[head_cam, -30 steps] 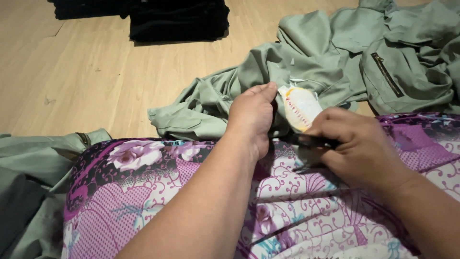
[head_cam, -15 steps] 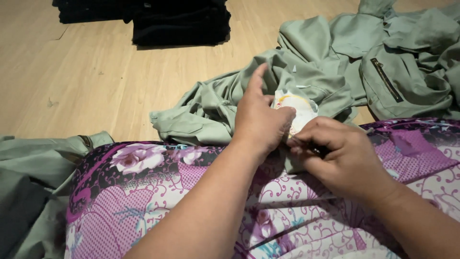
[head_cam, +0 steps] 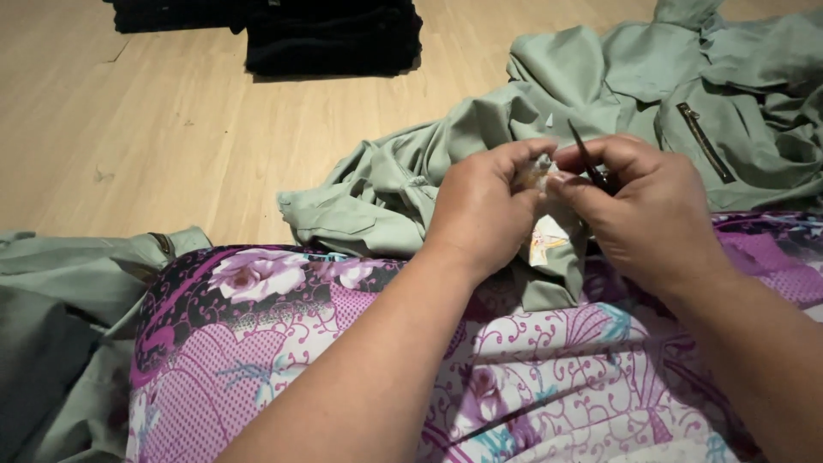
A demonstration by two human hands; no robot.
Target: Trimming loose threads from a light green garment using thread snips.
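Note:
My left hand (head_cam: 484, 210) pinches a fold of the sage green garment (head_cam: 514, 111) together with a small white printed tag (head_cam: 549, 240) that hangs below my fingers. My right hand (head_cam: 643, 201) is closed around a thin dark pointed tool (head_cam: 585, 159), its tip sticking up just above where both hands meet. The hands touch each other over the edge of my lap, which is covered in purple floral cloth (head_cam: 343, 343). What the fingertips hold at the pinch point is partly hidden.
The green garment spreads across the wooden floor (head_cam: 171, 129) to the upper right, showing a zip pocket (head_cam: 705, 141). More green fabric (head_cam: 60, 309) lies at the left. Stacks of dark folded clothes (head_cam: 330, 34) sit at the far top.
Both hands have lifted the tag and fabric up off the lap and drawn closer together. The tag, earlier flat and face up, now hangs folded under my left fingers.

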